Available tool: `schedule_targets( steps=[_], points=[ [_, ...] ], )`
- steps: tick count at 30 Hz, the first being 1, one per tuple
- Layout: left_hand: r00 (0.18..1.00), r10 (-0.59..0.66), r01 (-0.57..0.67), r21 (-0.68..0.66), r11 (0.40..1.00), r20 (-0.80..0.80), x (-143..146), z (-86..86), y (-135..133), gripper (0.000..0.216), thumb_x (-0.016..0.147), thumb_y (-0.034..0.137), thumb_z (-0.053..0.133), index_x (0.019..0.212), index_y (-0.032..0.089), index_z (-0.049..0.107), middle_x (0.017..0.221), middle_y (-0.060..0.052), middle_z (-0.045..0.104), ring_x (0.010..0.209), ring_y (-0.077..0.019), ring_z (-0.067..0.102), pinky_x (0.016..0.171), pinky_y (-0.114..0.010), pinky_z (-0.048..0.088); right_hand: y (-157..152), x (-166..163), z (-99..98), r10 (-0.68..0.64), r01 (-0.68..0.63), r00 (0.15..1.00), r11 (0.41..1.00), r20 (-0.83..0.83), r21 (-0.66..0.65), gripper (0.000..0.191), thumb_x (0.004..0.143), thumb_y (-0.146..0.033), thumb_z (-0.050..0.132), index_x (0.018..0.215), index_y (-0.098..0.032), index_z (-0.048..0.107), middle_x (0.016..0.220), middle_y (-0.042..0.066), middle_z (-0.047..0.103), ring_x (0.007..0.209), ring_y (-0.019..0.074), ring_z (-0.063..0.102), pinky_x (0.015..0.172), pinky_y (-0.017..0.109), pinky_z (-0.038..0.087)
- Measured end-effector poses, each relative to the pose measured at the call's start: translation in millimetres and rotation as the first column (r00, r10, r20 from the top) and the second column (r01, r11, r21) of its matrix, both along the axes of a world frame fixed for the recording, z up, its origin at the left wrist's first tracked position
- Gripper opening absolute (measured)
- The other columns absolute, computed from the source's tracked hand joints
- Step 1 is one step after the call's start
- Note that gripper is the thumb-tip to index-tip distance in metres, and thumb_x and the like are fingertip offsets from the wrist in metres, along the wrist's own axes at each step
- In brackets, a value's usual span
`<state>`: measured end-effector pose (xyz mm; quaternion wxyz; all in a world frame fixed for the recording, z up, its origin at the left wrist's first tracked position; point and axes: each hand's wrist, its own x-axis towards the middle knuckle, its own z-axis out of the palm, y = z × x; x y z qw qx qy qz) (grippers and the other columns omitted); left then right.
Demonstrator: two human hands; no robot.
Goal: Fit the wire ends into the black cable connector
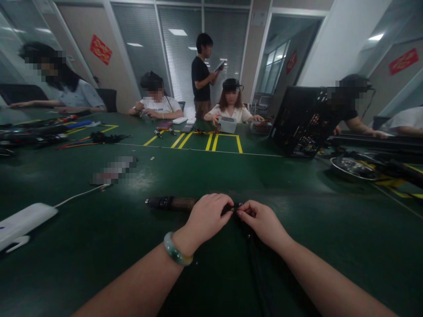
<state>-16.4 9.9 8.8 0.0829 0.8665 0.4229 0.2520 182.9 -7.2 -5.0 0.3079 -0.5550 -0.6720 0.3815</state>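
A dark rod-like part (172, 203) with a brown middle section lies across the green table (211, 176) just in front of me. My left hand (208, 216), with a pale green bangle on its wrist, is closed over the rod's right end. My right hand (259, 219) pinches a small dark piece at that same end, fingertips meeting the left hand's. A dark cord or strap (254, 264) runs from the hands toward me. What exactly sits between the fingers is too small to make out.
A white box (23, 222) with a white cable lies at the left. A black perforated case (304, 121) and a round tray (353, 169) stand at the right. Several other people work at the far side, with tools, wires and yellow floor-tape markings (211, 141) on the table.
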Motion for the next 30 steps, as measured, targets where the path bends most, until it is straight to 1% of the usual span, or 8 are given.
schedule_targets(
  steps=[5,12,16,20,24,30],
  points=[
    [1.000,-0.021,0.021,0.001,1.000,-0.013,-0.2,-0.3,0.0,0.010,0.085,0.023,0.060,0.095,0.023,0.059,0.098,0.000,0.063,0.093,-0.0195,0.057,0.086,-0.037,0.043,-0.1,0.1,-0.1,-0.002,0.001,1.000,1.000,0.016,0.018,0.012,0.087,-0.032,0.060,0.090,-0.021,0.064,0.081,-0.002,0.067,0.072,0.0143,0.063,0.060,0.022,0.045],
    [0.999,-0.037,0.038,0.015,0.999,-0.034,-0.4,1.1,0.4,0.010,0.086,0.021,0.059,0.095,0.023,0.060,0.102,0.001,0.063,0.095,-0.0192,0.057,0.086,-0.037,0.043,-0.9,0.6,2.7,-0.003,0.002,0.999,1.000,0.039,0.016,0.012,0.087,-0.032,0.060,0.090,-0.021,0.065,0.083,-0.001,0.068,0.074,0.0147,0.063,0.061,0.022,0.045],
    [0.999,-0.039,0.040,0.014,0.999,-0.033,-0.4,1.1,0.8,0.009,0.086,0.022,0.059,0.095,0.024,0.061,0.102,0.001,0.064,0.095,-0.0187,0.057,0.086,-0.036,0.043,-1.1,0.4,4.8,0.005,-0.005,0.999,1.000,0.041,0.004,0.012,0.087,-0.032,0.060,0.091,-0.022,0.065,0.083,-0.002,0.068,0.073,0.0142,0.063,0.060,0.022,0.045],
    [0.999,-0.033,0.033,0.012,0.999,-0.029,0.3,0.2,1.2,0.010,0.086,0.023,0.060,0.096,0.024,0.060,0.101,0.001,0.064,0.095,-0.0188,0.057,0.085,-0.036,0.043,0.0,0.2,2.6,0.013,-0.013,0.999,1.000,0.043,0.000,0.013,0.088,-0.033,0.060,0.091,-0.022,0.065,0.083,-0.002,0.068,0.072,0.0142,0.063,0.059,0.022,0.045],
    [1.000,-0.006,0.006,0.008,1.000,-0.027,0.9,-1.1,1.7,0.014,0.085,0.026,0.063,0.097,0.023,0.059,0.097,0.001,0.064,0.093,-0.0193,0.057,0.083,-0.035,0.043,1.0,-0.3,0.4,0.009,-0.010,0.999,1.000,0.040,0.024,0.012,0.087,-0.032,0.060,0.090,-0.021,0.065,0.082,-0.001,0.068,0.073,0.0149,0.063,0.061,0.022,0.045],
    [0.999,-0.024,0.025,0.014,1.000,-0.025,0.4,-0.3,1.4,0.008,0.086,0.025,0.061,0.094,0.023,0.060,0.097,0.001,0.064,0.092,-0.0190,0.058,0.082,-0.035,0.043,-0.9,-0.6,6.2,0.008,-0.008,0.998,1.000,0.058,0.009,0.011,0.087,-0.031,0.060,0.090,-0.021,0.065,0.082,-0.002,0.068,0.073,0.0143,0.063,0.061,0.022,0.044]
  ],
)
